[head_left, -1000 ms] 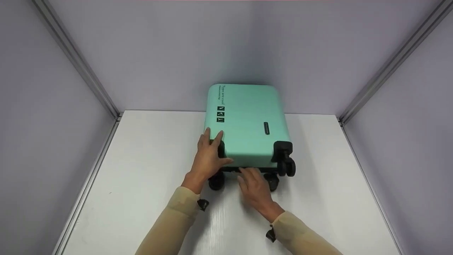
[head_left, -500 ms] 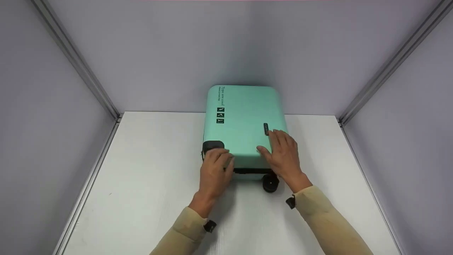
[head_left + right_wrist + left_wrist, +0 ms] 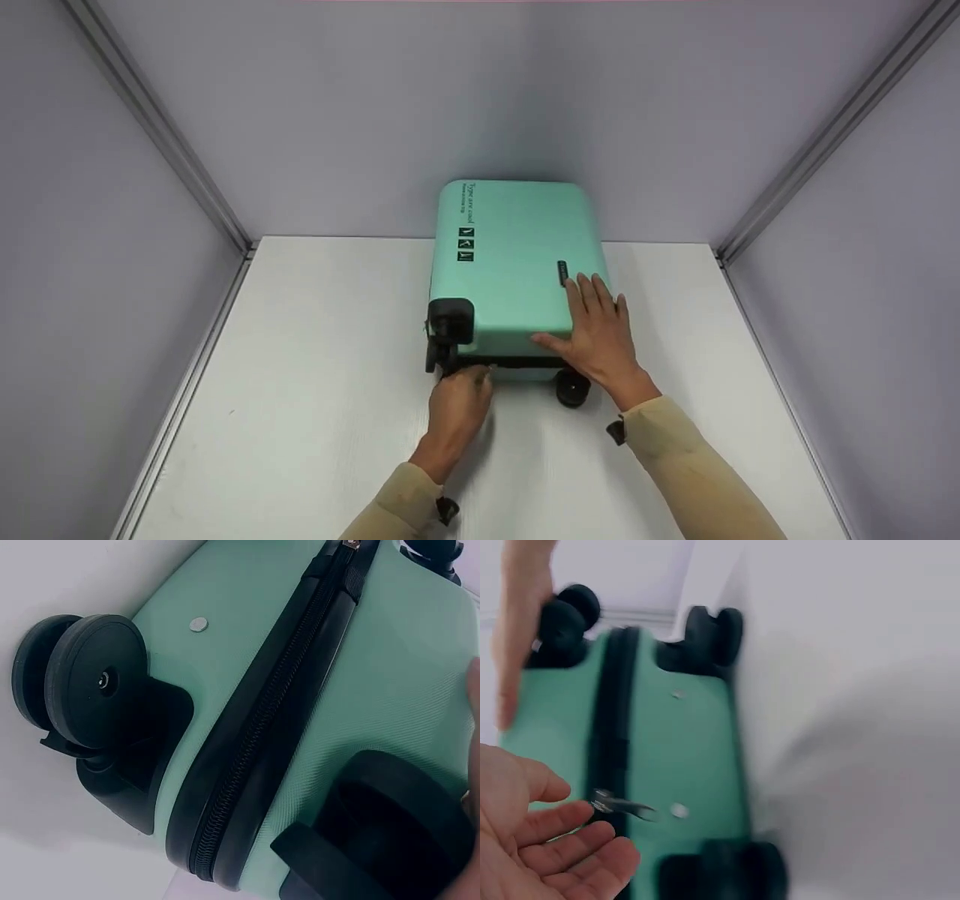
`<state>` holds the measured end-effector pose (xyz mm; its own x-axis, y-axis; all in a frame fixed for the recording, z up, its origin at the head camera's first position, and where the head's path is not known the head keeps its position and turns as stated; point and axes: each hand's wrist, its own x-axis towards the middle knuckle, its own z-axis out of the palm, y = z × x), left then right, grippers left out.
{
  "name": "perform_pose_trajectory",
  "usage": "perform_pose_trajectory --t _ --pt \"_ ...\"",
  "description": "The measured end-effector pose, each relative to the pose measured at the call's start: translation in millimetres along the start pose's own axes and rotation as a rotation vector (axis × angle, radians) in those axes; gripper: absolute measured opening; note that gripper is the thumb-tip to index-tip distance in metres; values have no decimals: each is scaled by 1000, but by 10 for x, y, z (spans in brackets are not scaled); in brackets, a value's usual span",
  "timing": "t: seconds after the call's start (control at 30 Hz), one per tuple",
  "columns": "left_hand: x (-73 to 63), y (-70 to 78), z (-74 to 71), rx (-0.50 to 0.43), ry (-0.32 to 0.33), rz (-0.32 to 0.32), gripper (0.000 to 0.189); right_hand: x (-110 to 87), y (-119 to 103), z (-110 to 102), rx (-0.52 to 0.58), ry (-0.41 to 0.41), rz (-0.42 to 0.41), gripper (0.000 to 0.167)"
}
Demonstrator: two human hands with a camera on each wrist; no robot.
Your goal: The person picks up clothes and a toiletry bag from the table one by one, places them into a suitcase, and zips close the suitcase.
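Observation:
A mint-green hard-shell suitcase (image 3: 517, 247) lies flat, its wheeled end facing me. A black zipper (image 3: 259, 720) runs across that end between the two shells. My left hand (image 3: 459, 405) is at the zipper beside the left wheels. In the left wrist view, the fingertips of this left hand (image 3: 562, 840) are loosely bent right beside a metal zipper pull (image 3: 626, 806); thumb and fingers stand apart, and the pull is not pinched. My right hand (image 3: 602, 337) rests with spread fingers on the suitcase's near right corner, covering the upper right wheel in the head view.
Black double wheels (image 3: 97, 682) jut out from the suitcase's corners. It lies on a white tabletop (image 3: 322, 360), its far end by the grey back wall (image 3: 375, 112). Side walls with metal rails (image 3: 161, 120) enclose the table.
The right hand has moved from the zipper to the suitcase's right corner. The left hand has come off the left corner and down to the zipper, uncovering the left wheel. The suitcase stays nearly still.

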<state>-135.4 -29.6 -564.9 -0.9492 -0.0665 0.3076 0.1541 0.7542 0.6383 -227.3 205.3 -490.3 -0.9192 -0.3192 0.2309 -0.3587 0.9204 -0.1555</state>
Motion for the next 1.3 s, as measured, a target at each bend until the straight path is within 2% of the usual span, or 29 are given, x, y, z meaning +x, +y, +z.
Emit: perform_pose_trajectory --t 0.17,0.37,0.5,0.6,0.7,0.87,0.93,1.07,1.3 --pt "7 -117 61 -50 -64 -89 14 7 -7 12 -19 7 -1 119" --pt "24 -141 165 -152 -121 -170 16 9 -8 30 -13 22 -3 119" --pt "27 -139 242 -236 -104 -220 17 2 -8 38 -10 37 -1 118" --pt "30 -144 296 -238 -52 -233 16 0 -10 37 -8 37 2 118" --pt "26 -168 334 -184 7 -188 15 1 -12 32 2 29 6 118" --pt "-27 -279 308 -72 104 5 11 1 -9 30 5 13 18 118" --pt "-53 -347 270 -47 145 57 12 1 -7 29 4 7 19 119" --pt "-67 -475 187 -27 202 81 23 0 -1 18 5 -8 25 119" --pt "-40 -596 111 -37 243 122 20 -10 8 7 10 -17 38 121"
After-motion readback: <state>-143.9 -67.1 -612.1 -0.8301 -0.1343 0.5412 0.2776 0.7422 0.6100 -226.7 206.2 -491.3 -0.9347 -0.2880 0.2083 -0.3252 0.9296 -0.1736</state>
